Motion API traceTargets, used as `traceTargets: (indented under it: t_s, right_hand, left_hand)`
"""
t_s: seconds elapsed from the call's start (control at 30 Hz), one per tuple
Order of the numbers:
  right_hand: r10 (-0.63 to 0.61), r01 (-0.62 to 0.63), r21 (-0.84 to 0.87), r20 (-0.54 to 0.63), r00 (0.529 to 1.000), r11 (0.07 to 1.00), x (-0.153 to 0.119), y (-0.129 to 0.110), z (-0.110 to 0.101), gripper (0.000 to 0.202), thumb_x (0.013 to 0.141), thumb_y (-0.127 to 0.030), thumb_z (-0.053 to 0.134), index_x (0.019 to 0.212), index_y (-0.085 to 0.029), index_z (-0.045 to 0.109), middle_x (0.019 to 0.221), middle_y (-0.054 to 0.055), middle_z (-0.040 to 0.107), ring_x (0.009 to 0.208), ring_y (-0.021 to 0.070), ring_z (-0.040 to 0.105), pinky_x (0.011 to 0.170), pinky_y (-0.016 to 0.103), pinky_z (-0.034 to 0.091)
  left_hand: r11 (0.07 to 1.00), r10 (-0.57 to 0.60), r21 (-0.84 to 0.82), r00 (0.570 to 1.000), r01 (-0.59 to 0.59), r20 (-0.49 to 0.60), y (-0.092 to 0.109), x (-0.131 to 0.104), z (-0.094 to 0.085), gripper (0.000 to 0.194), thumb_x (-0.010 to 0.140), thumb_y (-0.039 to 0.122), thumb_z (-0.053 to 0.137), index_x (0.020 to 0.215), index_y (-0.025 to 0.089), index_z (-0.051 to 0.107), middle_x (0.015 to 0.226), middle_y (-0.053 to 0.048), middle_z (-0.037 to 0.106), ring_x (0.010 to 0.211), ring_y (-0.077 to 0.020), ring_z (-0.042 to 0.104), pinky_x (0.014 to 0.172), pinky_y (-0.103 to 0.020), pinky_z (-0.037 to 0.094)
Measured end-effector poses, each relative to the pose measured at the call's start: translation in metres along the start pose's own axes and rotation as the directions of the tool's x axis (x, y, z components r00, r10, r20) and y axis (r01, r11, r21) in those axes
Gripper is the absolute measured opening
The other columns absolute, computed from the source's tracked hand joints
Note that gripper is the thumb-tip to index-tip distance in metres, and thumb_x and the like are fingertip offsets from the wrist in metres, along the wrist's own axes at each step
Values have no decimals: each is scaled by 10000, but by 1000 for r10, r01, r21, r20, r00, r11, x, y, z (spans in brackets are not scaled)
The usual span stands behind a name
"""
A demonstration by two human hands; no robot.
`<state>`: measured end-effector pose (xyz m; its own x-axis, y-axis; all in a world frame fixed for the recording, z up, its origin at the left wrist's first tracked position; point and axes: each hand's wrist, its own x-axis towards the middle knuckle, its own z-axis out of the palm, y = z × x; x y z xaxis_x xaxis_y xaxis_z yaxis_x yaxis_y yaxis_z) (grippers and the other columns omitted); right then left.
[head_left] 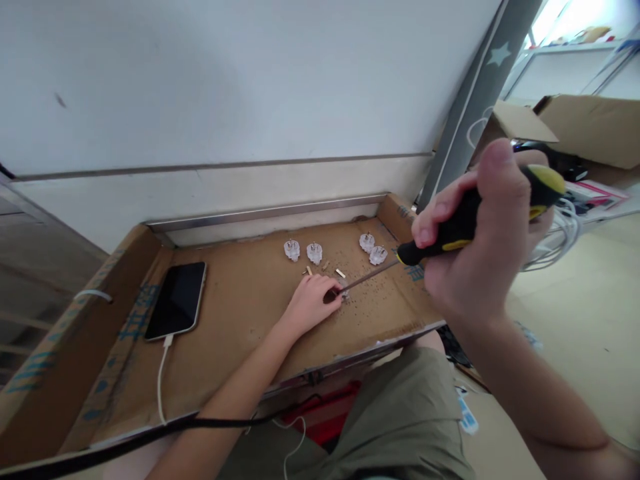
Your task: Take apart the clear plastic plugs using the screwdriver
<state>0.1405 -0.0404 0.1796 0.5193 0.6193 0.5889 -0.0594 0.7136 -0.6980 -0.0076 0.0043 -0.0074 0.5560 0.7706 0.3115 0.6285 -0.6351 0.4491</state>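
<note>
My right hand (495, 233) is wrapped round the black and yellow handle of a screwdriver (370, 274), raised to the right. Its long shaft slants down left to my left hand (314, 300), where the tip is hidden. Low on the cardboard, the curled fingers of my left hand grip a clear plastic plug piece (344, 285), mostly covered by them. Behind lie more clear plug pieces with metal pins: two on the left (292, 250) (315, 253) and a touching pair on the right (367, 242) (378, 255). Small brass pieces (341, 273) lie near my fingers.
Cardboard (230, 293) with raised sides lines the work surface, strewn with dark specks around my left hand. A phone (176, 301) with a white cable (161, 380) lies left. A black strap (225, 423) crosses the front. An open carton (595, 130) stands at right.
</note>
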Motion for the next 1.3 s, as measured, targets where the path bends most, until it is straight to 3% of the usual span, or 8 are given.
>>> traceTargets:
  t_s: [0.23,0.57,0.7,1.0,1.3]
  right_hand:
    - [-98,97,55,27,995,994,-3,-2,1,274,770,-310,608,648,-181,400,451,-79,406,318,54,361,269,217,253]
    - [-63,63,28,11,998,998,1,2,4,335,707,-372,665,630,-182,401,466,-65,410,338,68,360,270,238,248]
    - [-53,53,-3,57,997,999,-2,-1,6,258,746,-310,633,694,-188,413,503,-71,413,356,68,391,290,226,305]
    - [-65,66,-19,70,995,998,1,2,7,233,762,-276,603,689,-181,403,521,-74,397,344,58,388,287,219,298]
    - [-103,101,23,87,991,995,4,4,17,342,693,-343,689,699,-173,393,520,-72,411,360,57,380,281,221,282]
  left_hand:
    - [1000,6,-2,1000,-6,20,0,0,-2,86,836,268,553,865,217,616,884,17,675,850,-170,577,820,-330,362]
    - [1000,-6,-4,1000,6,23,0,0,-2,110,859,295,535,853,214,609,871,14,675,851,-176,575,811,-335,365]
    - [1000,-3,7,1000,2,17,1,0,-2,99,855,286,540,847,210,604,864,12,674,848,-177,576,810,-337,366]
    - [1000,2,16,1000,-3,18,-1,0,-1,101,856,288,536,846,210,600,870,13,671,857,-176,578,815,-336,370]
    - [1000,-4,10,1000,4,23,0,0,-1,113,859,297,532,843,208,600,846,13,666,840,-174,576,813,-336,376]
